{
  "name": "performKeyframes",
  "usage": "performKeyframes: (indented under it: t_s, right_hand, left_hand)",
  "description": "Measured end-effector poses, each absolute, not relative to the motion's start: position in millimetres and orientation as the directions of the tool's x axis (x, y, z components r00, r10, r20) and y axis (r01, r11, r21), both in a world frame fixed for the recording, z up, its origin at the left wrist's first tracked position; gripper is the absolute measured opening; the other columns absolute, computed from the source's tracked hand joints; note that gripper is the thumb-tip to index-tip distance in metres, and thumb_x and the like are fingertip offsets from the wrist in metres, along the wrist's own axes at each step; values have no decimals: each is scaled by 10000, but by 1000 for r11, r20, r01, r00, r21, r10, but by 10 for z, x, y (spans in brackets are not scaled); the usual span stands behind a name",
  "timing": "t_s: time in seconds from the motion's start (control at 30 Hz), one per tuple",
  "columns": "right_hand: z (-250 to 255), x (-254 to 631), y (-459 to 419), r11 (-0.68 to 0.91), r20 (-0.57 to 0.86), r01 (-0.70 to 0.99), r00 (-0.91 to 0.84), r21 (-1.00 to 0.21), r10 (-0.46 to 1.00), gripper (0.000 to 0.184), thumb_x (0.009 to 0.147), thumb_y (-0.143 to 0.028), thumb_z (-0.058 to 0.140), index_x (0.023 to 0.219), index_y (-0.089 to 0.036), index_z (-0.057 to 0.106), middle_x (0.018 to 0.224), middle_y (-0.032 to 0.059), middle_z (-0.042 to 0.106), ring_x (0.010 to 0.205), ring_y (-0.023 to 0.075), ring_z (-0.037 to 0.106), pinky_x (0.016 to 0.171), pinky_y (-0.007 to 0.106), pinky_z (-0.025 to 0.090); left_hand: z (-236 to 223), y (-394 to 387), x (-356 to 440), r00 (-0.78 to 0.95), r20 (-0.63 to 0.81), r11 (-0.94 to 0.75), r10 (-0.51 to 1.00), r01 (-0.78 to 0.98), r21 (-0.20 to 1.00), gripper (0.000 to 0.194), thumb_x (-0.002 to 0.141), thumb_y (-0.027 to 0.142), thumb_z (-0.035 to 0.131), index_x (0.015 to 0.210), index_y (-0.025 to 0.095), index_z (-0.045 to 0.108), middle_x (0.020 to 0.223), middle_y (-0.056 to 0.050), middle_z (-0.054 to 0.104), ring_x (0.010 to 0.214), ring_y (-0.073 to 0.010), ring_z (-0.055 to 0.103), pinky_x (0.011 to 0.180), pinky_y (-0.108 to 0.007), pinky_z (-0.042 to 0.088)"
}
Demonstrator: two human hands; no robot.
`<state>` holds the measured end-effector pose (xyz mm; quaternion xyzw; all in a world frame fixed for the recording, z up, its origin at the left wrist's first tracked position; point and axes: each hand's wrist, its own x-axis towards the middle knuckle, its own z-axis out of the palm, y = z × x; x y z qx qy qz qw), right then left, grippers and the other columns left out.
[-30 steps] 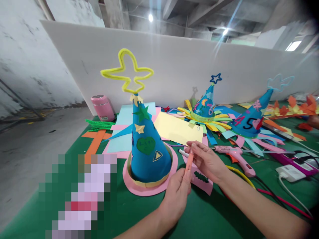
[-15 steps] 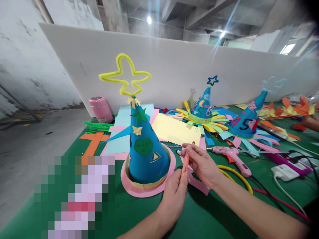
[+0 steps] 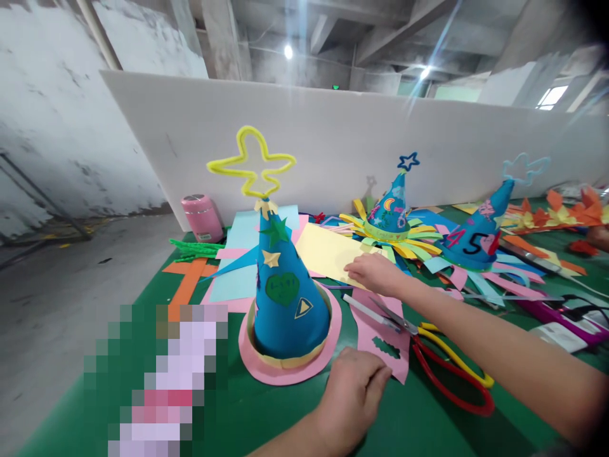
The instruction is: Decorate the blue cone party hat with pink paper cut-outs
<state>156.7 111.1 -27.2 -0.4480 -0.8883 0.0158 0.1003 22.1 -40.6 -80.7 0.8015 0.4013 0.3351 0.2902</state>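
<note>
My left hand point(image 3: 352, 397) is closed, with its thumb and finger tips by the lower left edge of a pink paper scrap point(image 3: 402, 358) that has a jagged cutout. Whatever it holds, if anything, is hidden. Over the yellow paper point(image 3: 316, 251) is my right hand point(image 3: 375, 271), fingers curled together; their contents I cannot make out. Scissors point(image 3: 423, 352) with a red and a yellow handle lie partly under my right forearm. A white pen-like stick point(image 3: 368, 311) rests beside the blades. Left of my hands stands a blue cone hat point(image 3: 290, 317) with a pink brim and yellow pipe-cleaner top.
Two more decorated hats, one with a dark blue star point(image 3: 387, 209) and one numbered point(image 3: 480, 238), stand at the back right. A pink flask point(image 3: 203, 219) and green pipe cleaners point(image 3: 195, 249) are back left. A purple power strip point(image 3: 542, 314) lies right. Another person's hand point(image 3: 600, 236) shows far right.
My hands have moved apart: the right one away over the yellow paper, the left one closer. The orange stick both held no longer shows. The scissors and pink scrap are more exposed; my arm covers the glue gun.
</note>
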Motion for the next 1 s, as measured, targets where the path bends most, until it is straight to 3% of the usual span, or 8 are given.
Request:
performKeyframes:
  t_s: [0.13,0.37,0.43,0.57,0.73,0.8,0.9,1.0]
  right_hand:
    - [-408,1583,1075,598,129,801,-591,-18,796,195,798,-246,483,776,-188,668,828,99,628,824,232,559,677,310,383]
    - [-352,1567,703,543,238,835,-512,-85,825,311,833,-252,439,1129,-203,522,1016,86,572,928,215,528,759,324,420]
    - [-376,1510,500,545,290,823,-488,-163,823,331,848,-263,407,1166,-199,477,1050,83,549,947,199,520,794,320,427]
    - [-520,1382,172,504,438,675,-286,-539,852,341,842,-263,401,1175,-206,443,1104,89,511,1040,215,478,872,362,412]
    - [-750,1287,46,422,434,502,-102,-754,895,326,827,-286,429,1146,-222,446,1115,92,510,1019,227,498,832,377,450]
    - [-811,1284,27,400,401,464,-103,-790,910,332,824,-295,439,1150,-237,437,1122,92,507,1025,233,494,835,388,453]
    - [-854,1292,-4,382,365,456,-130,-804,922,325,816,-308,456,1136,-257,443,1105,92,508,1031,245,482,837,402,454]
    - [-861,1285,-22,365,342,447,-135,-817,930,318,816,-315,456,1131,-270,443,1086,86,511,1013,244,488,820,399,465]
  left_hand:
    - [-881,-388,232,439,435,-613,786,469,635,191,795,177,461,628,167,553,607,-26,615,580,-141,529,581,-256,356]
    - [-874,-430,234,501,611,-789,612,441,428,246,826,274,414,641,150,519,592,-39,574,581,-141,493,567,-277,355]
    - [-822,-452,218,520,629,-810,579,458,367,215,820,250,408,680,144,531,619,-47,576,602,-150,485,567,-289,353]
    - [-715,-504,99,490,693,-825,529,486,287,187,808,220,406,707,134,537,628,-53,555,608,-155,466,563,-299,357]
    - [-662,-651,-267,413,795,-811,445,562,162,129,780,181,414,785,125,530,667,-65,517,619,-165,467,557,-310,384]
    - [-659,-716,-437,370,793,-758,483,631,167,124,748,148,442,841,132,523,731,-76,507,673,-178,484,586,-320,413]
    - [-662,-759,-646,164,773,-567,613,772,286,245,727,98,478,960,174,485,884,-88,485,818,-210,494,708,-368,441]
    - [-678,-710,-761,-26,768,-427,640,818,384,351,748,84,494,1073,192,419,1001,-107,455,964,-240,470,772,-382,451]
